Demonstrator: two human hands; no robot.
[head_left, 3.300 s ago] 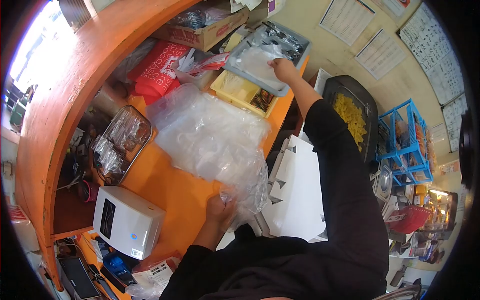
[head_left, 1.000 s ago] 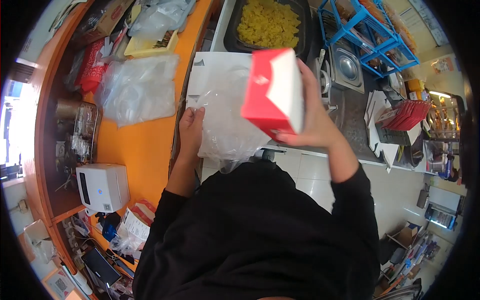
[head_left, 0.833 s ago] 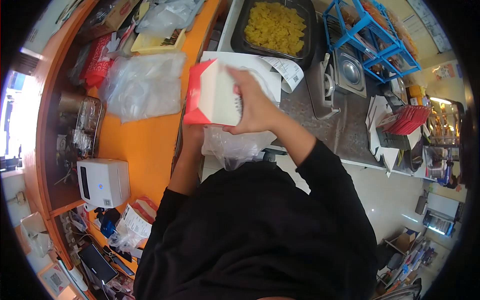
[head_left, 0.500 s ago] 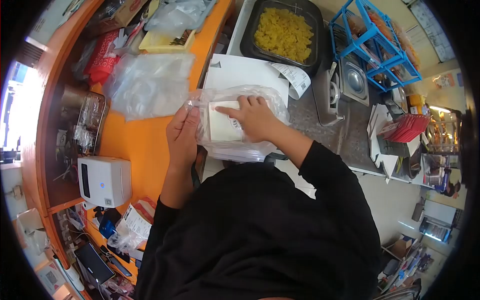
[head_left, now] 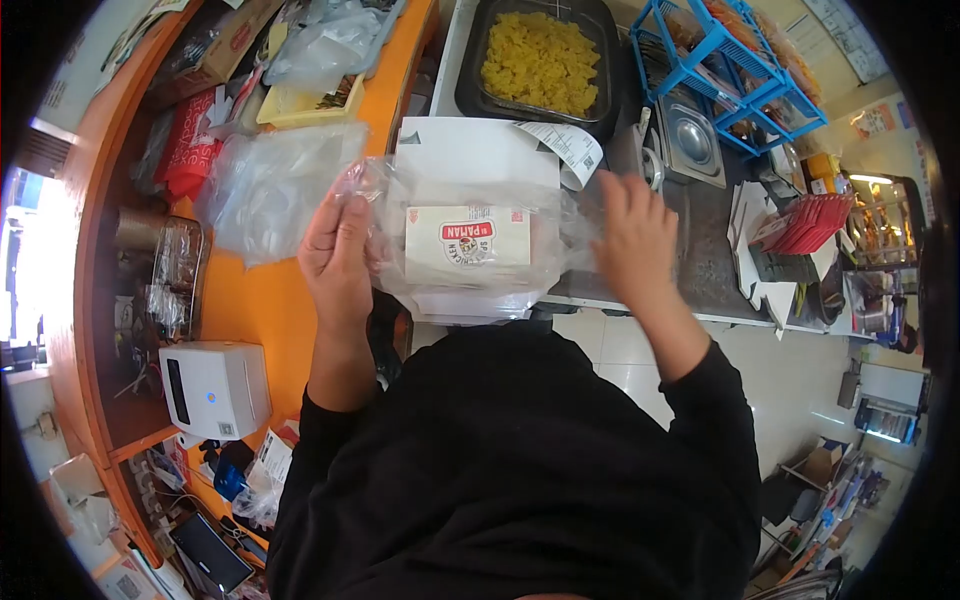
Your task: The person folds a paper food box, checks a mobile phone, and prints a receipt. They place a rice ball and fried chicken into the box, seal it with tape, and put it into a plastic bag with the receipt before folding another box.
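Note:
A clear plastic bag (head_left: 548,262) lies around a cream food box (head_left: 420,240) with a red and black printed label. My left hand (head_left: 338,245) pinches the bag's left edge between thumb and fingers. On the other side, my right hand (head_left: 638,240) is at the bag's right end, its fingers pointing up and slightly blurred. The film stretches across to that hand and seems held at its thumb side. Beneath and behind the bag is white paper or card (head_left: 455,150), with a printed receipt (head_left: 565,150) curling at its right corner.
Behind stands a black pan (head_left: 470,60) of yellow food. Right of it are a steel container (head_left: 692,150) and a blue rack (head_left: 700,95). On the orange counter (head_left: 285,300) at left lie clear bags (head_left: 270,185) and a white printer (head_left: 225,385).
My right hand has moved off the box to the bag's right end. The box's printed label now shows, and the bag is spread wider. My left hand keeps its hold.

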